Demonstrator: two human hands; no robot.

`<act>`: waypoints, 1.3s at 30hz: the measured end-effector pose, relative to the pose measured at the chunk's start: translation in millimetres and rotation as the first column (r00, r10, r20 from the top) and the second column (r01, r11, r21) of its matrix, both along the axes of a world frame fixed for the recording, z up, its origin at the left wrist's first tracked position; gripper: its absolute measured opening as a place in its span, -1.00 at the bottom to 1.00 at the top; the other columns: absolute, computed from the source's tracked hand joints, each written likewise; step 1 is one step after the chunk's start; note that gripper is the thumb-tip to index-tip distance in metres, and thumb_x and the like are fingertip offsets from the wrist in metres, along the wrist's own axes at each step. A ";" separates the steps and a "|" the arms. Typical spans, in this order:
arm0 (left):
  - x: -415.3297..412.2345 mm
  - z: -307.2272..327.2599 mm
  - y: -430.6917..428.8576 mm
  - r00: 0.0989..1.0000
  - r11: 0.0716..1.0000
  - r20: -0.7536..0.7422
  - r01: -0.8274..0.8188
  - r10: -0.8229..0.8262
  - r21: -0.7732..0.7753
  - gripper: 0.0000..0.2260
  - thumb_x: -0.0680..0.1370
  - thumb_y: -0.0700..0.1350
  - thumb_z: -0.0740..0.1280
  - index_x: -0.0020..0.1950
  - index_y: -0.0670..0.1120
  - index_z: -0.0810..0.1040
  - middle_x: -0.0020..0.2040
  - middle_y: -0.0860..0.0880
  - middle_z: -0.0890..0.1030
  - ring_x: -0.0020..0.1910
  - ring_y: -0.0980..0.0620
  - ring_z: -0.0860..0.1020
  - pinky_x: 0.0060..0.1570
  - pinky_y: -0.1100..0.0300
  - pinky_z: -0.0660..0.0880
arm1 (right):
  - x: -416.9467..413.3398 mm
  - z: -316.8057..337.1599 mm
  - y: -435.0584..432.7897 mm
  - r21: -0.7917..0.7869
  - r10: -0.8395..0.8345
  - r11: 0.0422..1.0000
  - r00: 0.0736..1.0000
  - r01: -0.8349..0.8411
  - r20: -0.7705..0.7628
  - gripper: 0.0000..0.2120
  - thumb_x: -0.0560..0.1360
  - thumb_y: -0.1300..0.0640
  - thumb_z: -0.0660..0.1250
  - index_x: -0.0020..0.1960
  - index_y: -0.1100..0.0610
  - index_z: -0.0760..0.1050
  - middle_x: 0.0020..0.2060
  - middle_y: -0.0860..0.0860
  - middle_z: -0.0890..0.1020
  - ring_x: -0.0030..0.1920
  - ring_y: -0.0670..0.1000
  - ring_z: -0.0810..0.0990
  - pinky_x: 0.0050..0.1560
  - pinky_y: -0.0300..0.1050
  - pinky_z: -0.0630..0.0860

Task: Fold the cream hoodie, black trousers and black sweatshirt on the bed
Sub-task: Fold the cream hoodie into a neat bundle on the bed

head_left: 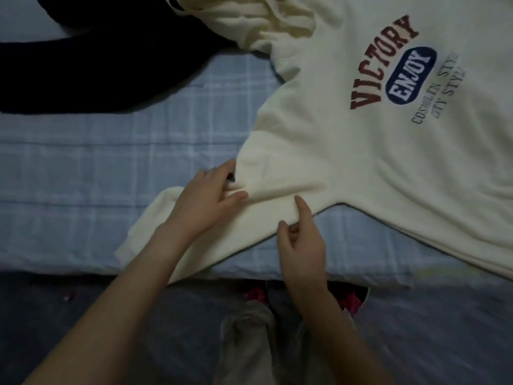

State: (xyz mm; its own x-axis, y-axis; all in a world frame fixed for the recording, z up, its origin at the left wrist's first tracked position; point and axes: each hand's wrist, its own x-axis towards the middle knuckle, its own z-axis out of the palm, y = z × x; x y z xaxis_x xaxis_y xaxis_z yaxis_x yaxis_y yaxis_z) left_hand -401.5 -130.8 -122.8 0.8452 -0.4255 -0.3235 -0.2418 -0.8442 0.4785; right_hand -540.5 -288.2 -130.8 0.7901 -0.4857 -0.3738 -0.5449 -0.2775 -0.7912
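The left hand (206,200) lies on the sleeve (194,232) of the cream hoodie (347,162), its grip closed on a fold of the cloth where sleeve meets body; the right hand (301,245) pinches the lower edge of the same sleeve, forefinger stretched along the cloth and thumb beneath the hem; the sleeve runs down toward the near edge of the bed (83,176); the hoodie's body spreads face up across the right side of the bed, its printed lettering turned sideways; a black garment (69,73) lies at the far left corner, touching the hoodie's bunched hood; which of the two black pieces it is I cannot tell.
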 end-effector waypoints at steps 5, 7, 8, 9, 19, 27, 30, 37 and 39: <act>0.9 -9.0 32.7 0.975 0.976 -0.195 -0.140 0.107 -0.166 -0.37 0.44 0.13 0.47 0.46 0.23 0.29 0.13 0.09 0.52 0.05 0.14 0.50 -0.04 0.29 0.39 | 7.8 0.0 45.0 0.073 -0.160 0.985 0.985 0.155 0.070 -0.38 0.51 0.20 0.43 0.50 -0.05 0.30 -0.05 -0.02 0.36 -0.22 -0.40 0.46 -0.20 -0.63 0.32; 7.1 -5.4 41.7 0.966 0.967 -0.252 -0.120 0.062 -0.225 -0.33 0.39 0.06 0.54 0.42 0.27 0.31 0.04 0.12 0.55 -0.04 0.22 0.53 -0.05 0.39 0.42 | 10.2 0.7 47.8 0.176 -0.240 0.957 0.970 0.230 0.035 -0.37 0.47 0.23 0.47 0.46 -0.06 0.37 -0.10 0.00 0.41 -0.32 -0.28 0.48 -0.26 -0.53 0.39; 11.1 -2.0 46.6 0.964 0.966 -0.267 -0.082 0.014 -0.247 -0.30 0.37 0.03 0.56 0.41 0.29 0.31 0.00 0.13 0.56 -0.06 0.26 0.54 -0.04 0.39 0.45 | 10.6 1.9 47.4 0.230 -0.261 0.940 0.965 0.254 0.001 -0.41 0.45 0.24 0.48 0.42 -0.05 0.42 -0.19 0.00 0.45 -0.40 -0.23 0.46 -0.32 -0.48 0.39; 14.8 1.8 51.7 0.961 0.964 -0.274 -0.040 -0.034 -0.262 -0.28 0.35 -0.01 0.58 0.40 0.32 0.31 -0.04 0.12 0.59 -0.09 0.27 0.56 -0.05 0.38 0.46 | 10.1 3.6 46.2 0.277 -0.267 0.925 0.964 0.261 -0.014 -0.47 0.45 0.26 0.48 0.36 -0.01 0.49 -0.32 -0.07 0.48 -0.46 -0.21 0.42 -0.36 -0.44 0.37; 33.4 51.7 19.2 0.969 0.768 -0.233 -0.206 0.076 -0.607 -0.79 0.36 -0.01 0.53 -0.05 0.12 0.60 -0.07 0.15 0.64 -0.06 0.17 0.62 -0.16 0.28 0.52 | 10.3 47.4 -4.9 0.156 -0.360 0.932 0.877 0.326 0.318 -0.71 0.49 0.36 0.40 0.01 -0.03 0.64 -0.48 -0.20 0.40 -0.48 -0.18 0.27 -0.44 -0.39 0.23; 107.4 22.1 -124.6 0.981 0.692 -0.179 -0.182 0.077 -0.698 -0.74 0.42 -0.28 0.51 0.04 -0.05 0.58 -0.01 0.07 0.63 -0.08 0.25 0.57 -0.08 0.36 0.47 | 92.2 31.3 -119.3 0.323 -0.418 0.892 0.851 0.317 0.319 -0.60 0.47 0.40 0.40 0.25 0.11 0.54 0.05 -0.01 0.67 0.02 -0.20 0.66 -0.02 -0.40 0.53; 126.0 -11.2 -144.7 0.958 0.700 -0.276 -0.252 0.082 -0.668 -0.72 0.45 -0.33 0.46 0.13 -0.16 0.58 0.11 -0.01 0.61 0.04 0.21 0.58 0.08 0.33 0.46 | 108.8 5.1 -136.2 0.206 -0.336 0.936 0.901 0.286 0.275 -0.59 0.45 0.39 0.41 0.27 0.16 0.54 -0.21 -0.19 0.55 -0.26 -0.39 0.55 -0.19 -0.56 0.40; 125.1 -12.0 -106.2 0.941 0.754 -0.334 -0.259 0.056 -0.604 -0.44 0.32 0.00 0.53 0.28 0.26 0.47 0.11 0.00 0.63 0.07 0.05 0.62 0.05 0.24 0.51 | 85.9 10.9 -121.9 0.363 -0.373 0.890 0.898 0.275 0.235 -0.37 0.50 0.39 0.38 0.48 0.02 0.32 0.23 0.05 0.60 0.16 -0.11 0.64 0.13 -0.30 0.55; 107.3 -8.1 -80.5 0.933 0.790 -0.338 -0.298 0.123 -0.535 -0.38 0.26 0.12 0.53 0.28 0.34 0.43 0.09 0.04 0.61 0.03 0.06 0.62 0.02 0.24 0.53 | 68.5 15.6 -102.6 0.120 -0.314 0.949 0.908 0.291 0.279 -0.39 0.48 0.37 0.41 0.47 0.10 0.35 0.23 0.10 0.56 0.15 -0.01 0.62 0.15 -0.16 0.58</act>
